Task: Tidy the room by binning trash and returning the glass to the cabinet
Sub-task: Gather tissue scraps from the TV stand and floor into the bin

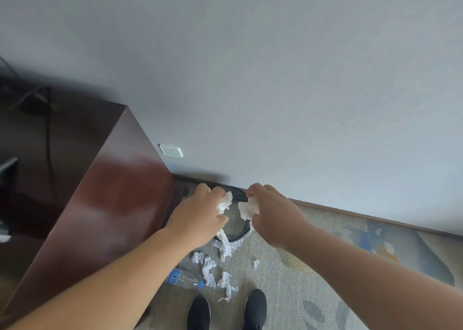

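Above bin (pixel 238 225), poised for drop: left hand (pixel 200 216) clutches tissue wad (pixel 225 201), right hand (pixel 273 215) seemingly pinches second wad (pixel 246 209). On carpet (pixel 288 279) before bin: loose tissues (pixel 209 269), bottle (pixel 184 279) await binning.

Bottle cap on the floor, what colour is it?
The bottle cap is blue, shown best in the head view.

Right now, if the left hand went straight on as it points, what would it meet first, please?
Probably the bin, since the left hand, gripping a tissue, points across its opening; if it clears the rim, the wall behind. Depth is unclear.
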Demonstrator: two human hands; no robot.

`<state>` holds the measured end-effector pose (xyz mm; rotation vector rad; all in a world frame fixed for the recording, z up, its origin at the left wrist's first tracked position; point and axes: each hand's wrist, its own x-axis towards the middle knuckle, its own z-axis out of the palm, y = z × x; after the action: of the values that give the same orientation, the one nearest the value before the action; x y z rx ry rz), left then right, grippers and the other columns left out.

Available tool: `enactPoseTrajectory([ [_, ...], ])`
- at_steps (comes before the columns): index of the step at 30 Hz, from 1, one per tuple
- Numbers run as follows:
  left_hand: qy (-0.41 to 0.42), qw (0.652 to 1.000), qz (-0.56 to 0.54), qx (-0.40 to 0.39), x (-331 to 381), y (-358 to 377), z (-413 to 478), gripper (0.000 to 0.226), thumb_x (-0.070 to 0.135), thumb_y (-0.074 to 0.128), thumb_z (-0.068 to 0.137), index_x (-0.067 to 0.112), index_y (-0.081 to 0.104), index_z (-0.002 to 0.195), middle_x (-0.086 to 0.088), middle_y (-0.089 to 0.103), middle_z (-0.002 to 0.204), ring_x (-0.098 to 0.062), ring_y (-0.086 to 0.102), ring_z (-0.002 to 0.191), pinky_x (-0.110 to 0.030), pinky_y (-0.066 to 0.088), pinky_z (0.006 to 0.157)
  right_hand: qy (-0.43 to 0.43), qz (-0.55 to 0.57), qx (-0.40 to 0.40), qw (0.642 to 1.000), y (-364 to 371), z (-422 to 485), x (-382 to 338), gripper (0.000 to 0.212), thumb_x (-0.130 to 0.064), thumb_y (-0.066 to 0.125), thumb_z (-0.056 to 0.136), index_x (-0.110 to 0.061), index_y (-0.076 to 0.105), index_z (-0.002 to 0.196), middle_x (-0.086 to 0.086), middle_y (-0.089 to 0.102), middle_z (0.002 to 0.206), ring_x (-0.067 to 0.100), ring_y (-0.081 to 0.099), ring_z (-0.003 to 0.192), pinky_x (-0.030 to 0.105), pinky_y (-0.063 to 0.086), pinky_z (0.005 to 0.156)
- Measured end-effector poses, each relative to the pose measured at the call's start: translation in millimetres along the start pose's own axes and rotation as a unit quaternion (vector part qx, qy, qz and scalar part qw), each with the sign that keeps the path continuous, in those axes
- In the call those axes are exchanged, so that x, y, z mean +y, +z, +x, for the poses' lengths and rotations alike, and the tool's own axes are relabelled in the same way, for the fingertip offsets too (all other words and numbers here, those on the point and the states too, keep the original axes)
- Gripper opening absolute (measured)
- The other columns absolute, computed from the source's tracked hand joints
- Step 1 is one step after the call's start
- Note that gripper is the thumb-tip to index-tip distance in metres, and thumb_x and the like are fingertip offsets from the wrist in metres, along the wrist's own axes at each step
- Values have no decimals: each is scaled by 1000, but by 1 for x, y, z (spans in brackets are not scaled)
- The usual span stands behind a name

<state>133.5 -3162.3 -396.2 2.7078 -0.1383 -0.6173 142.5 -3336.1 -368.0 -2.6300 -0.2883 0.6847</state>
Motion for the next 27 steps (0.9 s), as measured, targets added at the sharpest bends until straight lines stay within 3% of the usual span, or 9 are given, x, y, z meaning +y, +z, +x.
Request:
enactPoseTrajectory([
  [6,-26,999,16,23,-7,36,33,36,34,52,88,23,41,121,1,36,103,-25,55,82,-30,32,62,-8,-11,-12,1000,19,39,20,42,-5,44,86,-20,44,126,3,49,118,22,55,92,28,39,70],
  [9,-46,998,-2,36,-12,47,45,40,33,53,87,25,40,123,1,33,102,-28,57,90,-31,33,64,-12,-8,-13,1000,26,53,28,44,-10,51,86,-19,42,129,5,48,120,23,56,93,28,43,72],
  [15,-49,998,-43,15,-21,61,55,73,46,61,84,32,23,144,-4,35,134,-28,51,113,-33,43,87,-7,11,-38,999,34,61,42,65,-29,61,85,-25,30,141,2,38,134,20,57,98,26,44,74],
  [21,-49,998,-33,30,-15,64,49,61,45,56,88,27,29,140,-2,39,131,-23,51,112,-30,40,80,-4,11,-22,1000,31,50,51,60,-30,57,88,-24,31,142,1,37,139,21,54,110,27,43,81],
  [27,-42,998,-32,26,-1,63,34,57,45,52,90,28,30,139,0,38,129,-21,49,113,-36,48,82,-8,29,-14,999,26,32,56,55,-30,55,88,-25,35,140,0,38,139,19,52,114,28,44,85],
])
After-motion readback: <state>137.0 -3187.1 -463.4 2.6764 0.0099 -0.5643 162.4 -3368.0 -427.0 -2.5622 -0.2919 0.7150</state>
